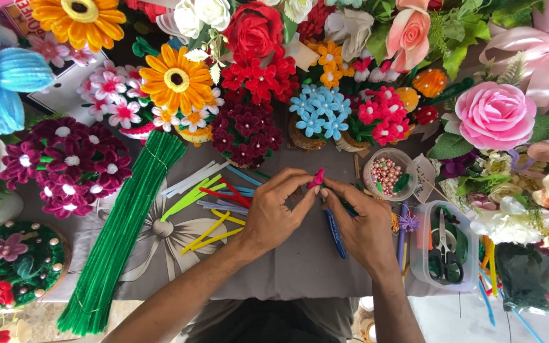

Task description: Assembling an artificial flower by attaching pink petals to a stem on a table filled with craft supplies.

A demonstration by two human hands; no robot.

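pink pipe cleaner piece (318, 177), green pipe cleaner bundle (122, 232), grey floral cloth (300, 260).

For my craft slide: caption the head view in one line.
Left hand and right hand pinch a small pink pipe-cleaner piece among handmade flowers.

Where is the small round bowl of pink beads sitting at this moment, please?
In the head view, the bowl of pink beads sits right of centre on the table, just beyond the right hand, below the small pink flower pots.

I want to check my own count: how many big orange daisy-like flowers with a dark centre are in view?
2. One orange flower is at the top left edge; the other orange flower stands lower, right of the pink-and-white blossoms. More may be hidden among the bouquets.
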